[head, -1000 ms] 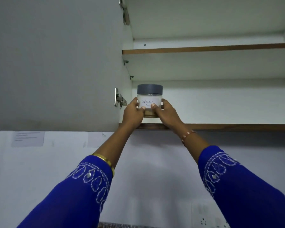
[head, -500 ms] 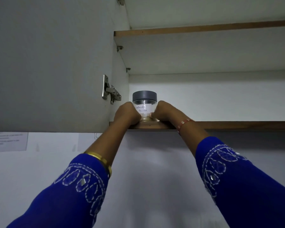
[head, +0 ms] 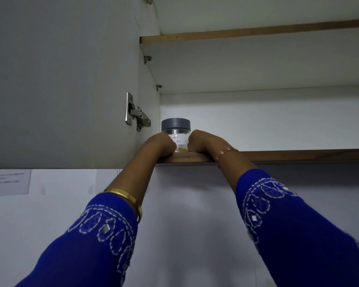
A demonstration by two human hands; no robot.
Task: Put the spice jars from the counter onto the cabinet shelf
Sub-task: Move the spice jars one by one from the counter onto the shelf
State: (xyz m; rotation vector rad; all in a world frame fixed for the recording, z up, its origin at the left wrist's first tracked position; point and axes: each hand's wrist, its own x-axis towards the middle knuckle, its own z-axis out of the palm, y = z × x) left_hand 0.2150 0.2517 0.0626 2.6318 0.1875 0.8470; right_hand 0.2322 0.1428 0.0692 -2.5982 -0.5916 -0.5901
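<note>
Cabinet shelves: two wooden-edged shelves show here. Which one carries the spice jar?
The lower shelf: the grey-lidded jar stands at its left end between both hands. The upper shelf shows nothing on it.

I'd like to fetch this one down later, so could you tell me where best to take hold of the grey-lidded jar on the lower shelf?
Grip the clear round body of the jar below its grey lid, reaching from the open front. It stands upright near the shelf edge, hard by the left cabinet wall, so the sides are tight there.
</note>
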